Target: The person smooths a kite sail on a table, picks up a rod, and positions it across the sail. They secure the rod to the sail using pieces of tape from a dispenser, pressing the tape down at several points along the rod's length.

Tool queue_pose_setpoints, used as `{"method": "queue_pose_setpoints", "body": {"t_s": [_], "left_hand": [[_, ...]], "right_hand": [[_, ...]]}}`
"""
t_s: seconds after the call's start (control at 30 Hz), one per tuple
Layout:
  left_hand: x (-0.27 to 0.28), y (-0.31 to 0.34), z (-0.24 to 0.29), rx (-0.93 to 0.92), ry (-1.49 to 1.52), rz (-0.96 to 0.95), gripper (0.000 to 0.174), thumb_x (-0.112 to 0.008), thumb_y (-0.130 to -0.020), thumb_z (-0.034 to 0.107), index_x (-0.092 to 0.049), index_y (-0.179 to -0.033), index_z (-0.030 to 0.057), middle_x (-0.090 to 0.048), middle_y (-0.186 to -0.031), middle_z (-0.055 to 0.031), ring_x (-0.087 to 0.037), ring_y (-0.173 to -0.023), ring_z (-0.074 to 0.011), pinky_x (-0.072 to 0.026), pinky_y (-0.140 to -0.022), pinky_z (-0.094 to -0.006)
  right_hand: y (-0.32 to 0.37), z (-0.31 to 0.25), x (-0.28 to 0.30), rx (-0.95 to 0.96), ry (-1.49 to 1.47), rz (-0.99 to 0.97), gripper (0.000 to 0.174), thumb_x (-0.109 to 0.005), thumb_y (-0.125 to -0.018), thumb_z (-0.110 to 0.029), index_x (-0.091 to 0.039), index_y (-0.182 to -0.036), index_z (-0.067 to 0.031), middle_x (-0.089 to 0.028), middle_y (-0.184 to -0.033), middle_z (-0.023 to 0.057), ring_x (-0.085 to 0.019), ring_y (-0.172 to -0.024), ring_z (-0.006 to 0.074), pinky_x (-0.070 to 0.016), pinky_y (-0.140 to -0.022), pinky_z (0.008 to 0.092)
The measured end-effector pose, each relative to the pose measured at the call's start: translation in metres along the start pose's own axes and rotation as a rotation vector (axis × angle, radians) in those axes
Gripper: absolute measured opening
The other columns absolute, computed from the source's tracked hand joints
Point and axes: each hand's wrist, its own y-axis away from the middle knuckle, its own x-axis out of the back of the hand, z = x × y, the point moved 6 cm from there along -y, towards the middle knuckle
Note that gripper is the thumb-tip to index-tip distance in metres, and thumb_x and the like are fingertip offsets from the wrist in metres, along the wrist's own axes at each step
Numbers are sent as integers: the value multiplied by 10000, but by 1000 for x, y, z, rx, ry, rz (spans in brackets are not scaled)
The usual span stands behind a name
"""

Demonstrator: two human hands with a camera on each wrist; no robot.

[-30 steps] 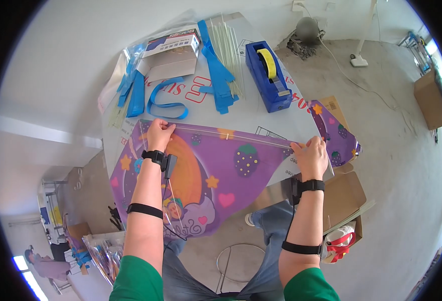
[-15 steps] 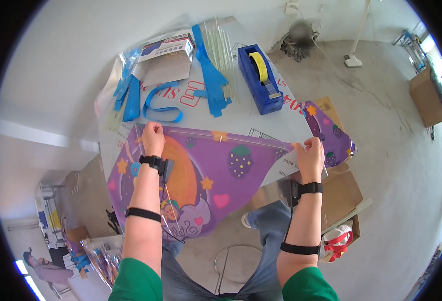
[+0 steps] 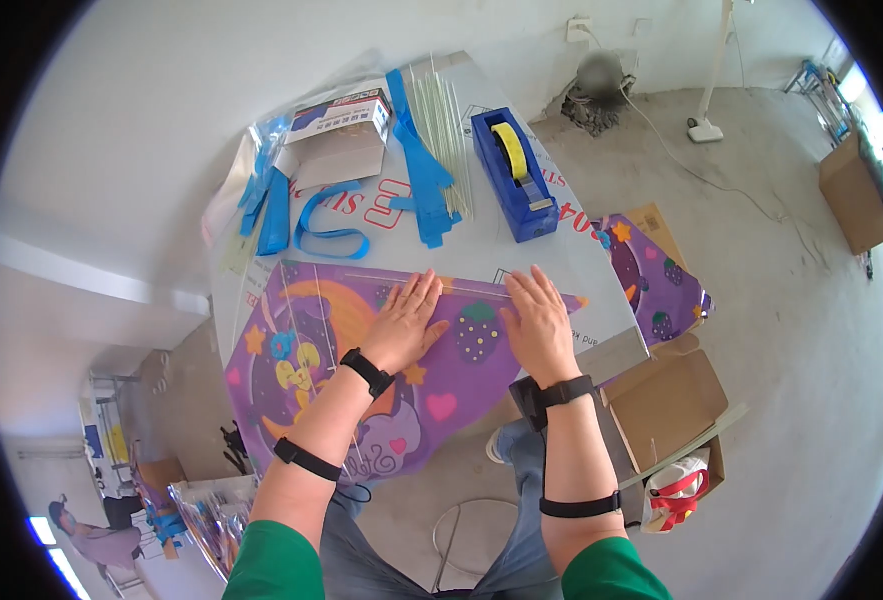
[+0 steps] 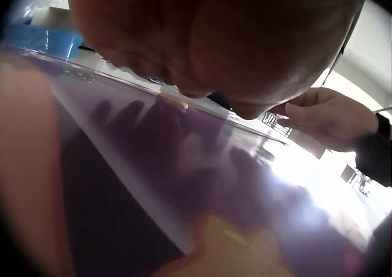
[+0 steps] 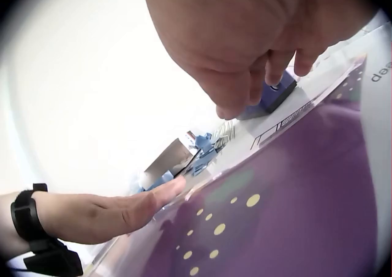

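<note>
A purple printed kite sheet (image 3: pixel 461 390) with stars, hearts and strawberries lies spread across the near side of the table. Along its far edge runs a thin pale rod (image 3: pixel 371 279), and further thin lines cross its left part. My left hand (image 3: pixel 401 325) lies flat near the middle of that edge, fingers straight and pointing away, its shadow (image 4: pixel 141 121) falling on the sheet in the left wrist view. To its right, my right hand (image 3: pixel 541 330) has its fingers extended over the same edge, near the sheet's right tip. Neither hand grips anything.
Behind the sheet stands a blue tape dispenser (image 3: pixel 514 185) with a yellow roll. Blue strips (image 3: pixel 423 190), a bundle of pale rods (image 3: pixel 446 130) and an opened carton (image 3: pixel 336 150) lie farther back. Another purple printed sheet (image 3: pixel 651 285) and a cardboard box (image 3: pixel 676 400) are at the right.
Both hands have let go of the sheet's edge near its two ends. The left hand has moved right and the right hand left, now flat with fingers straight.
</note>
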Motion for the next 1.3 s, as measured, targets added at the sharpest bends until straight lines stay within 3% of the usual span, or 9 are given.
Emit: {"method": "queue_pose_setpoints", "body": {"t_s": [0.03,0.23,0.67,0.73,1.03,1.17,1.27,1.3], "left_hand": [[-3,0,0,-10,6,-17,666,-476,-947,359,-187,-1467,59,-168,-1532,-148,-165,-1417,-309,-178,-1141,-448],[-9,2,0,-8,30,-41,703,-478,-942,370,-140,-1479,66,-139,-1541,-144,-139,-1424,-300,-147,-1149,-447],[-13,3,-15,9,11,13,697,-478,-937,391,-182,-1469,52,-161,-1535,-140,-154,-1420,-294,-158,-1145,-457],[-15,2,-17,35,-6,-3,674,-413,-953,444,-198,-1471,71,-131,-1547,-108,-145,-1422,-281,-136,-1153,-448],[-6,1,-17,33,-39,-68,660,-367,-963,476,-218,-1470,80,-175,-1540,-97,-164,-1422,-234,-132,-1155,-446],[3,-2,-7,54,-81,-80,656,-373,-962,472,-228,-1466,79,-208,-1532,-93,-179,-1419,-225,-133,-1154,-445],[6,-6,9,13,-48,22,643,-439,-949,439,-267,-1449,73,-232,-1522,-106,-200,-1412,-236,-156,-1145,-455],[1,-9,20,-78,-25,47,637,-445,-947,434,-276,-1447,76,-236,-1522,-99,-204,-1411,-234,-151,-1146,-453]], "right_hand": [[1,-3,-7,36,33,-44,409,-621,-816,-125,-565,-1216,-61,-531,-1300,88,-387,-1307,290,-286,-1098,442],[7,-17,-30,121,74,-175,451,-632,-828,-216,-552,-1252,-85,-503,-1347,46,-350,-1338,256,-235,-1118,466],[12,-19,-42,155,159,-196,492,-611,-847,-264,-509,-1300,-102,-477,-1376,32,-379,-1320,246,-248,-1108,467],[12,-15,-39,141,182,-210,468,-594,-860,-253,-513,-1302,-122,-476,-1378,24,-380,-1320,247,-252,-1106,464],[25,24,-5,92,221,-263,395,-530,-901,-214,-538,-1294,-175,-486,-1375,-15,-376,-1324,243,-226,-1119,477],[33,40,17,43,216,-280,387,-535,-898,-204,-547,-1285,-184,-500,-1361,-15,-377,-1320,259,-226,-1115,487],[35,46,22,43,217,-282,381,-539,-896,-198,-552,-1276,-179,-511,-1349,-15,-381,-1315,268,-238,-1108,483],[35,47,21,44,217,-279,379,-541,-895,-198,-553,-1274,-180,-513,-1347,-14,-383,-1313,268,-243,-1105,480]]}}
